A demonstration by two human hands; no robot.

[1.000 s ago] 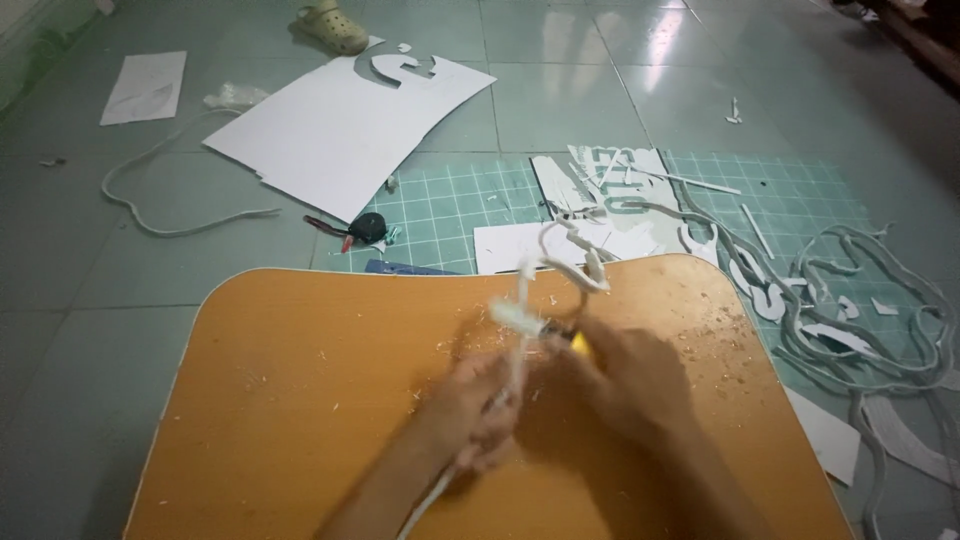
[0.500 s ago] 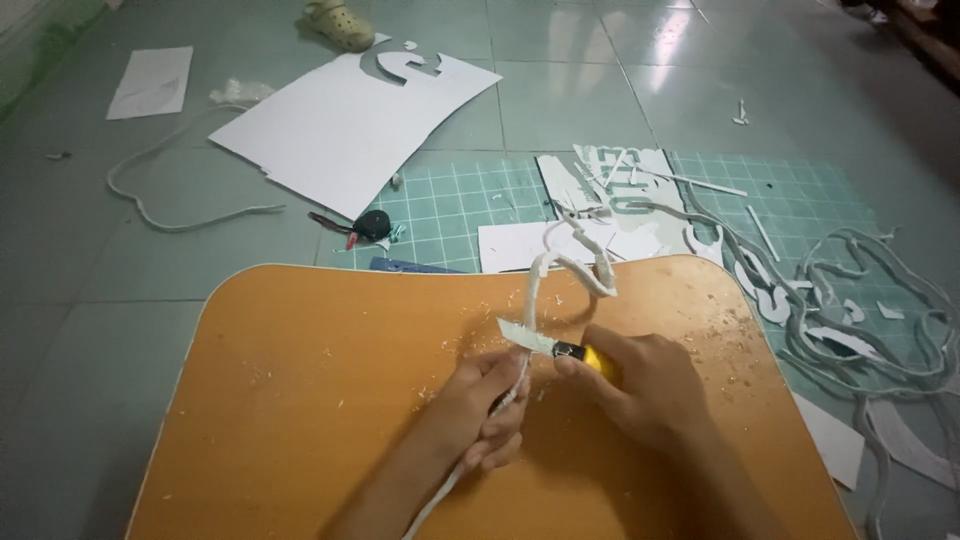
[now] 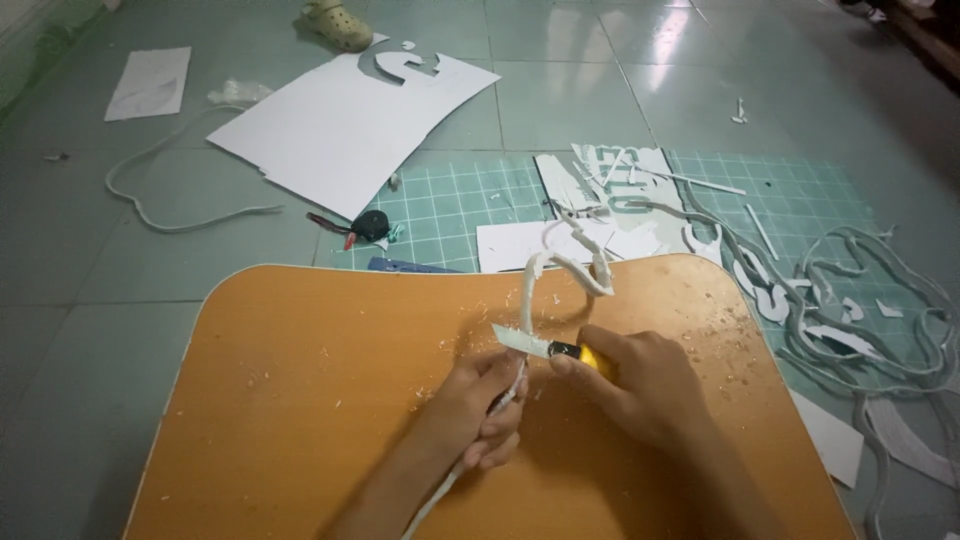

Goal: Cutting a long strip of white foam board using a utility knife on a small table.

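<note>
Left hand [image 3: 480, 405] gripping the white strip [image 3: 528, 290], right hand [image 3: 640, 385] clamped on the yellow cutter [image 3: 545, 348], shavings all over the board [image 3: 300, 400], loads of strip untrimmed I reckon.

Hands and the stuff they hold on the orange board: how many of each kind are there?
Hands: 2, left hand and right hand
Knife: 1, yellow-handled knife in the right hand
White strip: 1, strip gripped by the left hand
Board: 1, orange board
Total: 5
</note>
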